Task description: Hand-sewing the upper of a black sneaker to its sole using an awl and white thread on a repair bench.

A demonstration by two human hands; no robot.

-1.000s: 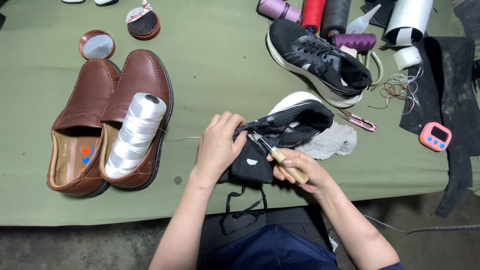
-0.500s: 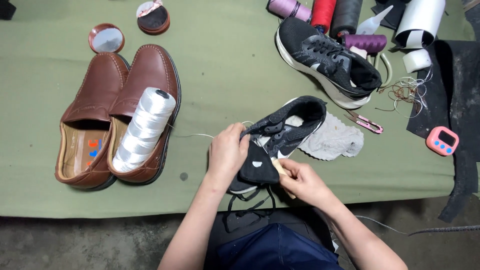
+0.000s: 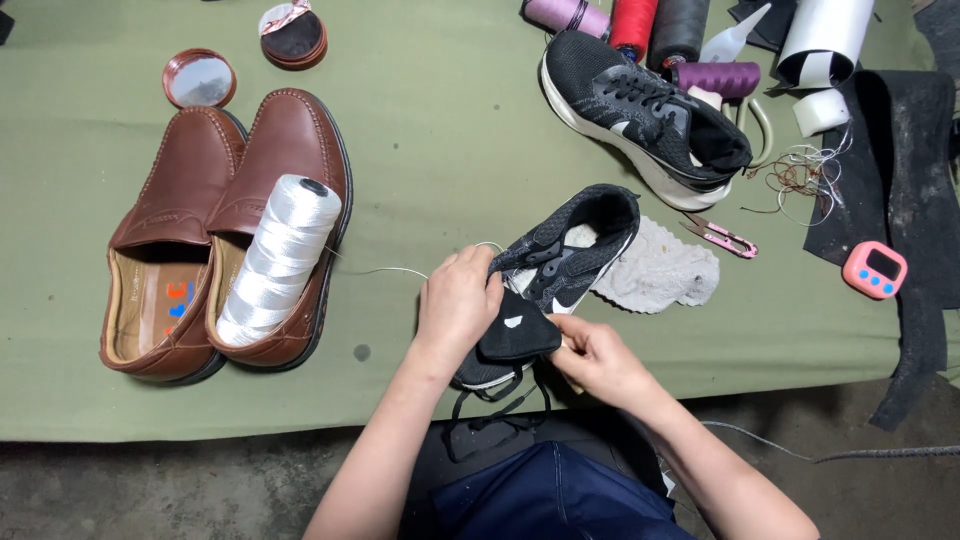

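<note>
My left hand clamps the black mesh sneaker at the table edge, my right hand closes on a hidden tool, which may slip and prick my fingers.

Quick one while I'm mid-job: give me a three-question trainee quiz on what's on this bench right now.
1. True or false: the white thread spool stands upright on the green table.
2. What do the left hand and right hand grip together?
A. a brown loafer
B. the black sneaker
C. the pink timer
3. What lies just right of the held sneaker, between it and the pink snips?

Key
1. False: it lies on its side across the brown loafers.
2. B
3. A grey cloth.
</note>
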